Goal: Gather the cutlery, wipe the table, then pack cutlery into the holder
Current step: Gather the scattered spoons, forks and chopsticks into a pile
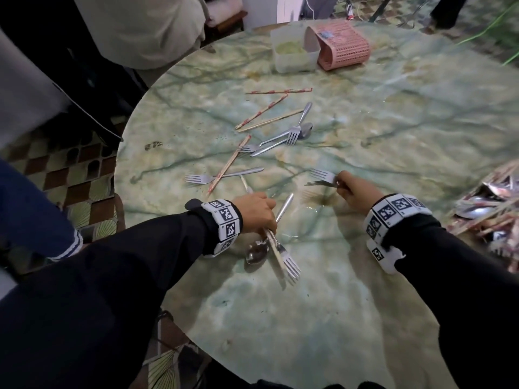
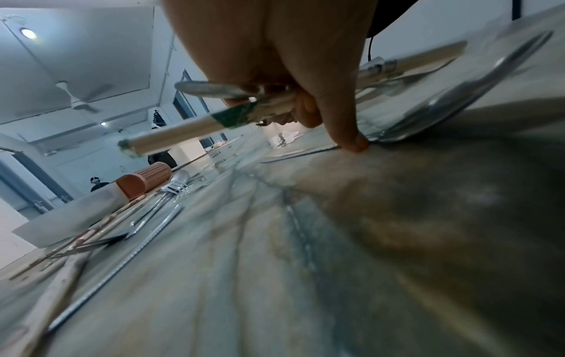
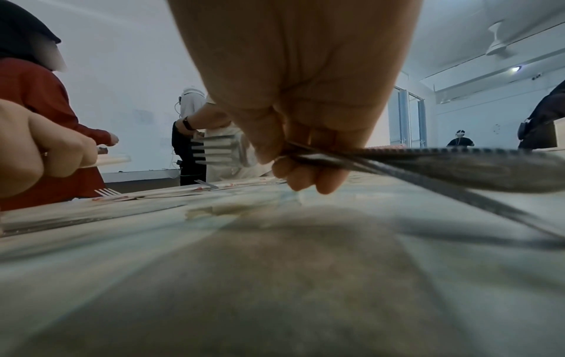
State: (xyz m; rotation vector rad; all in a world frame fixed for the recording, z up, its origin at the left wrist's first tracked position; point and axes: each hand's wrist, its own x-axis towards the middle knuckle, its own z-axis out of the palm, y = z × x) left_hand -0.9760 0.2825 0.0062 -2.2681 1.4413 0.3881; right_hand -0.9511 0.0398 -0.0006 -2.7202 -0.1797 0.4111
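Two forks (image 1: 320, 176) were pinched in the right grip (image 1: 355, 192) while the left grip (image 1: 254, 213) clutched a bundle (image 1: 276, 248), loose cutlery (image 1: 280, 136) at twelve o'clock on the worktop (image 1: 393, 130).

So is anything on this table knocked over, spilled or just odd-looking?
Yes. The pink holder lies tipped on its side at the far edge, leaning against a clear tub. Forks and chopsticks lie scattered and crossed mid-table. A small wet patch glistens between the hands.
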